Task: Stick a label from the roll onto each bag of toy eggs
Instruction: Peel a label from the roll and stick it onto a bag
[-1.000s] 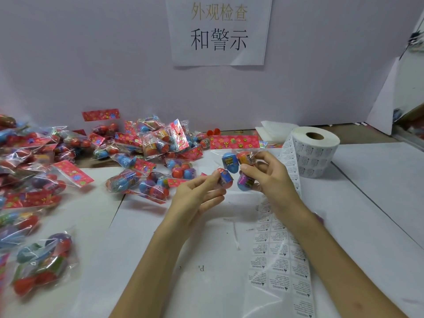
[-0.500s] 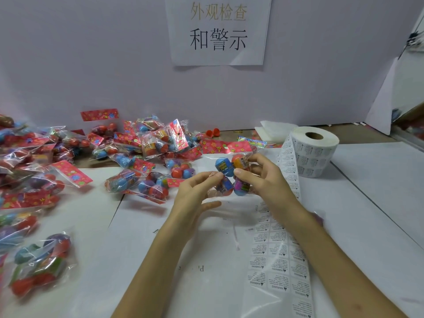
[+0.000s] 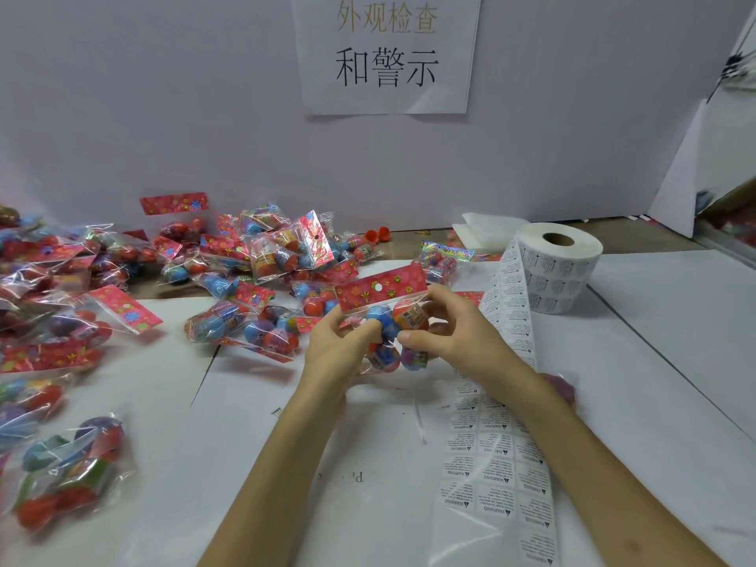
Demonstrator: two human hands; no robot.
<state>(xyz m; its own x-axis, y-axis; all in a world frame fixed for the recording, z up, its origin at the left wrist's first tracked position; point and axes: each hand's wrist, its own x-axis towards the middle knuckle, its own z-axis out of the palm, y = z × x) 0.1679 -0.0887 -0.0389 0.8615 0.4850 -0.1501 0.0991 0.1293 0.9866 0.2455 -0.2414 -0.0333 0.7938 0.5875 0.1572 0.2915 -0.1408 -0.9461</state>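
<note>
Both hands, left [image 3: 333, 345] and right [image 3: 452, 335], pinched same egg bag [image 3: 386, 317] just left of label roll [image 3: 558, 272], red header up.

The bag [image 3: 388, 358] in my grip is clear crinkly plastic, super glossy, with a shiny red card header [image 3: 403, 284]. The eggs [image 3: 411, 315] inside look like smooth plastic. Right of the grip, the label strip [image 3: 503, 476] and roll [image 3: 556, 272] are matt white paper. The pile [image 3: 282, 255] left of it is the same glossy plastic.
</note>
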